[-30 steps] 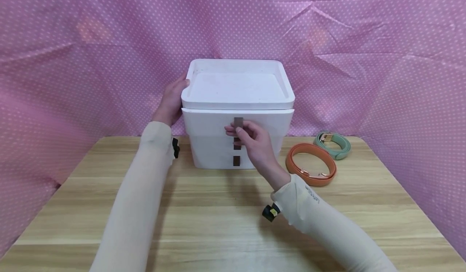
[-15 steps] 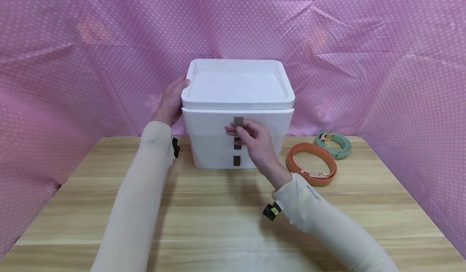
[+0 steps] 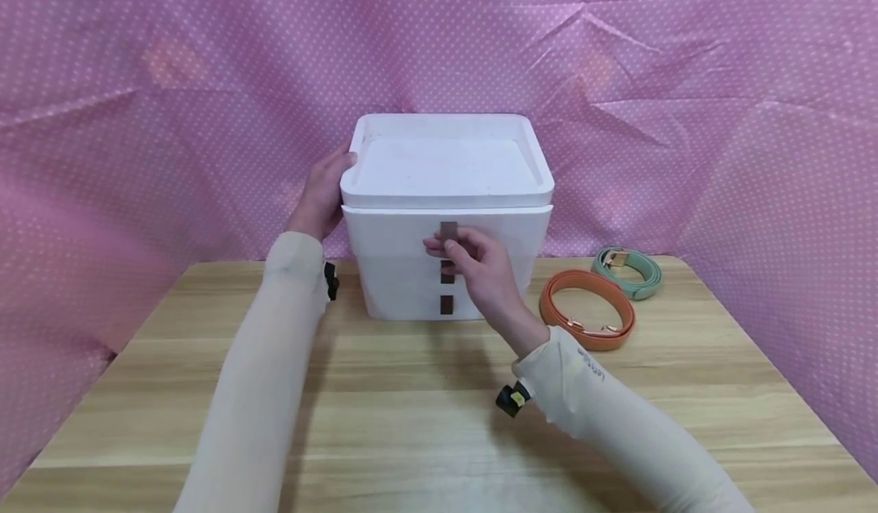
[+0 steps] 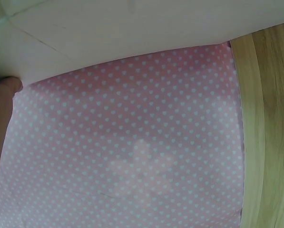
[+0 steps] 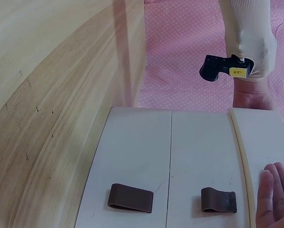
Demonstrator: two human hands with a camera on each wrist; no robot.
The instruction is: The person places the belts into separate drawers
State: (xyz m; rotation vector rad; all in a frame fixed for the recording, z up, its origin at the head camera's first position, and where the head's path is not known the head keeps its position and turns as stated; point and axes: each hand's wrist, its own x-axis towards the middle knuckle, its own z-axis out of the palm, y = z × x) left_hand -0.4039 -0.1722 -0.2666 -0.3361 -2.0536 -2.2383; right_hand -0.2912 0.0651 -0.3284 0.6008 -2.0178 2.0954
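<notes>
White three-drawer unit (image 3: 394, 265): right hand (image 3: 488, 267) pinches its top tab (image 3: 449, 230), lower tabs (image 3: 447, 304) beneath those fingers (image 3: 462, 256); left hand (image 3: 322, 191) alongside, hold unclear.

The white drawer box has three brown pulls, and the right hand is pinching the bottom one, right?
Not the bottom one: the head view shows the right hand pinching the top brown pull. The white drawer box does have three.
</notes>
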